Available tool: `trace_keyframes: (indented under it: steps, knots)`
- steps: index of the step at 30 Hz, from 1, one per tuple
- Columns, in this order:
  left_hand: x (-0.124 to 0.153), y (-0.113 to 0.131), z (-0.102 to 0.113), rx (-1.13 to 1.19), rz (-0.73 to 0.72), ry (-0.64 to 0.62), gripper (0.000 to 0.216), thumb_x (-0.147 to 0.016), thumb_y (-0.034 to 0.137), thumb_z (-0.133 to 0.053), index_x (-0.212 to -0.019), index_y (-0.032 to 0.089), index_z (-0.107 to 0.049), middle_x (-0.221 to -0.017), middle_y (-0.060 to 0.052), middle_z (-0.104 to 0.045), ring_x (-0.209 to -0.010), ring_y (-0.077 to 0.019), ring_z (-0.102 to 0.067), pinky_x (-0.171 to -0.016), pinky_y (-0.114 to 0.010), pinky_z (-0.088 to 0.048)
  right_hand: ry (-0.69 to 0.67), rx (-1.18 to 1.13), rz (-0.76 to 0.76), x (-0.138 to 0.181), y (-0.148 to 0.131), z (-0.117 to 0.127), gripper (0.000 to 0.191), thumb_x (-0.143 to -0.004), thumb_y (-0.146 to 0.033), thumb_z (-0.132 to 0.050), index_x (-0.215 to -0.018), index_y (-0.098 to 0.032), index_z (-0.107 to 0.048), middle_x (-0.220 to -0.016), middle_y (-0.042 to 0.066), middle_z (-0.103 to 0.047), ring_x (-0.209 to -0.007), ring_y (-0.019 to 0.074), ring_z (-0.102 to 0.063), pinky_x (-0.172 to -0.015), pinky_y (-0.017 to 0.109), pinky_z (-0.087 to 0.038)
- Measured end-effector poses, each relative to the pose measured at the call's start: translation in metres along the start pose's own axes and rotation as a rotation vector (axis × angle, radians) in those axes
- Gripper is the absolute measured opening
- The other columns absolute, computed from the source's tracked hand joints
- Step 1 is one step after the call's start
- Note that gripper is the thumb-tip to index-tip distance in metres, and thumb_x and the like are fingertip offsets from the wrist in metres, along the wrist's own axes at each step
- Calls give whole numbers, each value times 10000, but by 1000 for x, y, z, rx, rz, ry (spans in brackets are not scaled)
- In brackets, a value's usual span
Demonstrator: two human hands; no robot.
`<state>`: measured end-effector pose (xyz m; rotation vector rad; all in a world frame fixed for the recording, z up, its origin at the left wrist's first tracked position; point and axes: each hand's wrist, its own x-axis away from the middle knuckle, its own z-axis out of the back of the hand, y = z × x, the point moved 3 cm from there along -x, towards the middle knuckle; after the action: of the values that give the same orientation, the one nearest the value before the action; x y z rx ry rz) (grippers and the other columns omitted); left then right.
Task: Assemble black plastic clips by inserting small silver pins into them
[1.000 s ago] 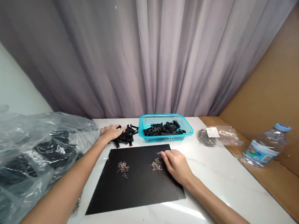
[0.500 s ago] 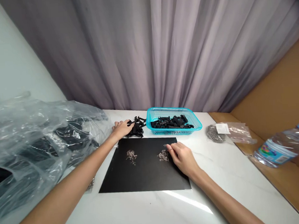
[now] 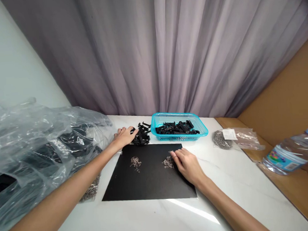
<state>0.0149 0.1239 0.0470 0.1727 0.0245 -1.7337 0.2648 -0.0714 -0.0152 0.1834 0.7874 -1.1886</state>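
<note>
At the left edge of a heap of black plastic parts (image 3: pixel 142 139) lies my left hand (image 3: pixel 123 136), its fingers spread and bent over the parts; the fingertips are partly hidden. My right hand (image 3: pixel 188 164) rests on the right side of a black mat (image 3: pixel 151 181). Its thumb and fingers are pressed together beside a small pile of thin metal pieces (image 3: pixel 168 162), possibly springs. Whatever they pinch is too small to make out. A second pile of such metal pieces (image 3: pixel 135 162) sits on the mat's left half.
A blue basket (image 3: pixel 201 130) of black parts stands behind the mat. Large clear plastic bags (image 3: pixel 51 137) cover the left side, with a bag of metal pieces (image 3: pixel 92 189) by my left forearm. To the right are another such bag (image 3: pixel 222 139), a water bottle (image 3: pixel 287 154) and cardboard (image 3: pixel 298 93).
My left hand has shifted slightly left and nearer to me at the heap, with its fingers more spread. My right hand has barely moved; the view has tilted a little.
</note>
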Motion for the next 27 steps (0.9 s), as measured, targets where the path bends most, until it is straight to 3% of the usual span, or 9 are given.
trace_keyframes:
  steps: [7,14,20,27]
  knots:
    - [-37,26,6,51,-187,43,382,-997,366,-647,-1319,165,-603,-1323,-117,-633,-1128,-258,-662,-942,-477,-588,22,1,-28,-1,2,0,411,-1115,-310,-387,-718,-247,-474,-696,28,-610,-689,211,-560,-660,326,-367]
    - [-75,55,-13,165,-407,-182,357,-1003,365,-638,-1304,174,-615,-1321,-114,-636,-1120,-250,-664,-941,-466,-590,-10,17,-24,-3,3,-3,398,-1117,-300,-381,-738,-244,-490,-712,25,-614,-703,208,-567,-669,320,-374]
    - [-77,53,-22,236,-542,-368,360,-998,375,-644,-1292,167,-624,-1313,-103,-641,-1121,-264,-664,-938,-463,-591,-36,-5,-31,-2,2,-2,399,-1117,-312,-380,-740,-245,-495,-715,29,-620,-701,210,-565,-673,321,-376]
    - [-71,49,-13,254,-575,-382,368,-994,374,-650,-1293,162,-623,-1310,-103,-642,-1120,-266,-665,-933,-464,-593,-58,-15,-51,-2,3,0,407,-1120,-335,-360,-752,-246,-511,-724,34,-620,-703,206,-585,-668,318,-394]
